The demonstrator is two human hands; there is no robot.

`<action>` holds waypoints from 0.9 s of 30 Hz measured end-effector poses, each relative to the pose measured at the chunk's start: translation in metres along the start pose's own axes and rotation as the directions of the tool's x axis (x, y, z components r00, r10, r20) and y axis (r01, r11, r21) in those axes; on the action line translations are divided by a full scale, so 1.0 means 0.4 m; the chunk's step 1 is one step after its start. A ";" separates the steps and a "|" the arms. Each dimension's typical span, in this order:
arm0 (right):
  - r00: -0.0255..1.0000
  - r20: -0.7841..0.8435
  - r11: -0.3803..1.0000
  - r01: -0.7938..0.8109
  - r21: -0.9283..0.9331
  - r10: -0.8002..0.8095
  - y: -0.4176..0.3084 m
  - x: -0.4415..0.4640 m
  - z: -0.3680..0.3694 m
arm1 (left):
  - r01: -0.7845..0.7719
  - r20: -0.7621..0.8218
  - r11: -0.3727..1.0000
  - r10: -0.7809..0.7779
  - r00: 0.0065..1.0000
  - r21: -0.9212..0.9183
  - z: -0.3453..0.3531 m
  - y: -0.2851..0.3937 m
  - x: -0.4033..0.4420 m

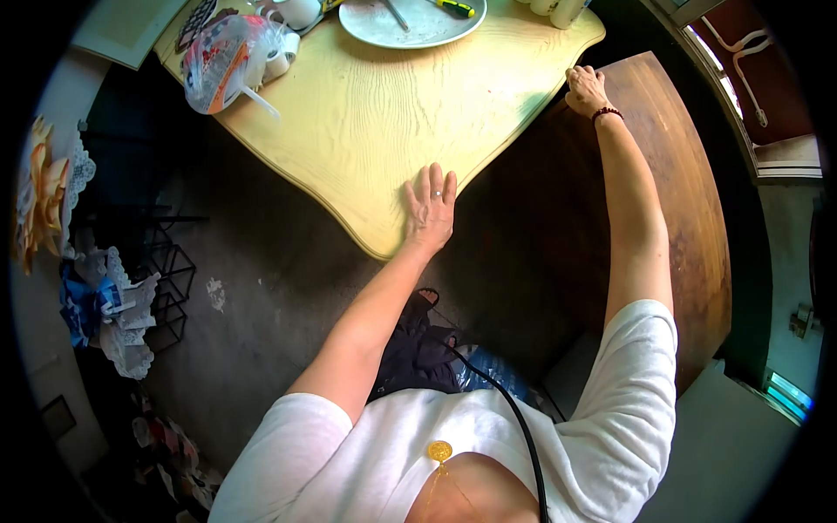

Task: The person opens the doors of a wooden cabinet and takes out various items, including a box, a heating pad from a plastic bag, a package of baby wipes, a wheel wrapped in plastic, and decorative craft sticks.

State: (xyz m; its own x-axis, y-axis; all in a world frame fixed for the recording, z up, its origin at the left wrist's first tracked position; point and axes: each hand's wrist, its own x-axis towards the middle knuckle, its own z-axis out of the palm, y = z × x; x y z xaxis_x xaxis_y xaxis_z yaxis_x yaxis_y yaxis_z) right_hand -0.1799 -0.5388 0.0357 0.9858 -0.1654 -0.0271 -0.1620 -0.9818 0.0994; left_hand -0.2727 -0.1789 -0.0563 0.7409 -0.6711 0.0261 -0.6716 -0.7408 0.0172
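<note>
My left hand (430,209) lies flat on the front corner of a pale yellow wooden table (375,122), fingers spread and a ring on one of them. My right hand (586,90) is at the table's right edge, its fingers curled on the rim; a dark red bead bracelet (607,113) circles that wrist. Farther back on the tabletop is a round white plate (375,28) with a screwdriver-like metal tool (397,16) and a yellow-and-black handled tool (455,8) on it.
A clear plastic bag (222,65) and white rolls (277,63) sit at the table's left edge. White cylindrical items (567,12) stand at the back right. A brown wooden surface (671,174) adjoins on the right. Black wire racks (170,279) and lace-trimmed cloth (126,322) are at left.
</note>
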 end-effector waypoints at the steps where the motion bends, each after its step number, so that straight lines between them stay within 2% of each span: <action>1: 1.000 0.003 1.000 0.004 -0.002 -0.004 -0.005 -0.005 0.004 | -0.005 -0.044 1.000 0.005 0.999 -0.003 0.002 0.000 0.000; 3: 0.998 0.002 0.994 0.065 -0.090 -0.065 -0.028 -0.012 0.013 | 0.013 -0.022 1.000 -0.012 1.000 0.019 0.001 -0.001 -0.007; 5: 0.990 0.008 0.989 0.139 -0.056 -0.138 -0.028 -0.020 0.008 | 0.007 -0.094 0.997 -0.014 0.995 -0.072 -0.003 -0.001 -0.001; 7: 0.989 -0.020 0.986 0.142 -0.092 -0.145 -0.042 -0.023 0.018 | 0.011 -0.121 0.998 -0.019 0.992 -0.065 0.006 0.002 -0.004; 9: 0.993 0.045 0.972 0.118 -0.204 -0.111 -0.063 -0.024 0.020 | 0.010 -0.125 0.996 -0.021 0.992 -0.090 0.006 -0.001 -0.001; 11: 0.991 -0.011 0.974 0.126 -0.187 -0.131 -0.076 -0.037 0.020 | 0.012 -0.120 0.997 -0.021 0.992 -0.078 0.003 -0.002 -0.001; 14: 0.988 -0.009 0.961 0.147 -0.235 -0.153 -0.098 -0.050 0.030 | 0.014 -0.112 0.997 -0.022 0.993 -0.072 0.004 0.004 0.002; 18: 0.985 -0.059 0.974 0.149 -0.174 -0.161 -0.116 -0.085 0.027 | 0.017 -0.101 0.998 -0.024 0.995 -0.063 0.011 0.003 0.004; 20: 0.863 -0.404 0.939 0.343 0.027 -0.304 -0.093 -0.120 0.018 | 0.021 -0.108 0.999 -0.026 0.994 -0.044 0.018 0.007 0.004; 21: 0.873 -0.390 0.944 0.329 0.031 -0.292 -0.094 -0.159 0.013 | 0.031 -0.096 0.998 -0.037 0.995 -0.061 0.013 0.010 0.004; 23: 0.690 -0.714 0.941 0.307 0.140 -0.119 -0.114 -0.260 -0.001 | 0.036 -0.045 0.999 -0.037 0.998 -0.020 0.003 0.014 0.006; 24: 0.694 -0.720 0.935 0.269 0.230 -0.022 -0.123 -0.326 0.018 | 0.039 -0.038 0.999 -0.040 0.998 -0.012 0.008 0.015 0.008; 25: 0.691 -0.719 0.918 0.235 0.319 0.073 -0.138 -0.398 0.062 | 0.034 -0.076 0.999 -0.035 0.996 -0.013 0.020 0.013 0.006; 27: 0.852 -0.443 0.781 0.066 0.621 0.280 -0.160 -0.550 0.222 | 0.026 -0.076 0.999 -0.024 0.997 0.020 0.018 0.014 0.006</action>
State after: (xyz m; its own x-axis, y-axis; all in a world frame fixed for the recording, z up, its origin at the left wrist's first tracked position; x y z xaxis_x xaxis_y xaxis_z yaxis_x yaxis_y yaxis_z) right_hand -0.3903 -0.4478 -0.0532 0.8136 -0.3740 0.4452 -0.0877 -0.8359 -0.5419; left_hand -0.2744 -0.1848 -0.0633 0.7543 -0.6486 0.1012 -0.6518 -0.7584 -0.0022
